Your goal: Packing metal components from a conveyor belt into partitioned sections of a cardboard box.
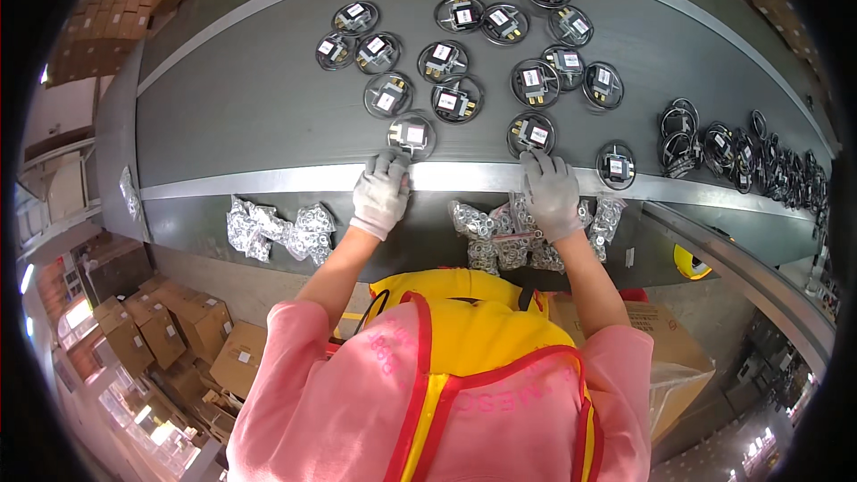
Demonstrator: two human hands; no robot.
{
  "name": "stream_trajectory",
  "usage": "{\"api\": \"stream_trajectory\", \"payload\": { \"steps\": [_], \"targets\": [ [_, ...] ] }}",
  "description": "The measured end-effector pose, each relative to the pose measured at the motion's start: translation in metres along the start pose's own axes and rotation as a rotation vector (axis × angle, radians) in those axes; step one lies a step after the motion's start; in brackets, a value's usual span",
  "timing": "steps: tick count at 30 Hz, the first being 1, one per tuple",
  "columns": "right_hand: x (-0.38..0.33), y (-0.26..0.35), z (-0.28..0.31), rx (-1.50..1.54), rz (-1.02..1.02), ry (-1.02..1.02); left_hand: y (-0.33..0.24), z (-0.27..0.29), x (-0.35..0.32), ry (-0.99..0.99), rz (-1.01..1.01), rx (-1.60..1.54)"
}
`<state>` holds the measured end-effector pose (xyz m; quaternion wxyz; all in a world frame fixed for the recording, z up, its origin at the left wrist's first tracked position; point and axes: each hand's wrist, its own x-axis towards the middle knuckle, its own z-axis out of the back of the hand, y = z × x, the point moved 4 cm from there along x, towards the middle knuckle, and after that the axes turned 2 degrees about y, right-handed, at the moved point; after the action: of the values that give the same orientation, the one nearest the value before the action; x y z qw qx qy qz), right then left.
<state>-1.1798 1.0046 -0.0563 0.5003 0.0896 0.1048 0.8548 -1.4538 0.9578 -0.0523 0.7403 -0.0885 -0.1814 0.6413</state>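
Observation:
My left hand (382, 192), in a pale work glove, rests at the near rail with its fingers stretched forward and slightly bent. Its fingertips reach the near edge of a coiled black cable with a labelled device (411, 135). The gloved right hand (552, 195) lies over the rail too, fingers a little apart, tips at the near rim of another coiled cable with a device (533, 134). Neither hand is closed around its coil. Several similar coils, such as this cable coil (456, 100), lie flat on the dark conveyor belt (268, 98) beyond.
A metal rail (303, 180) borders the belt. Below it lie clear bags of small metal parts (281, 230), with more bags (509, 236) near my right forearm. Bunched cable coils (745, 156) crowd the belt's right end. Cardboard boxes (192, 321) stand on the floor at left.

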Motion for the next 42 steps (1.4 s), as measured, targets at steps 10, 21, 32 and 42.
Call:
{"api": "stream_trajectory", "payload": {
  "steps": [10,21,32,42],
  "targets": [
    [0.013,-0.012,0.025,1.172,-0.789,0.195,0.012,0.007,0.0,0.342,0.959,-1.168],
    [0.115,0.027,-0.018,0.748,-0.426,0.069,0.085,-0.002,0.068,-0.344,0.717,-1.159],
    [0.1,0.047,-0.024,0.107,0.263,-0.025,0.084,0.009,0.055,-0.195,0.024,-0.162],
    [0.1,0.038,0.017,1.096,-0.578,0.539,0.077,0.019,0.041,-0.013,-0.173,0.058]
  ]
}}
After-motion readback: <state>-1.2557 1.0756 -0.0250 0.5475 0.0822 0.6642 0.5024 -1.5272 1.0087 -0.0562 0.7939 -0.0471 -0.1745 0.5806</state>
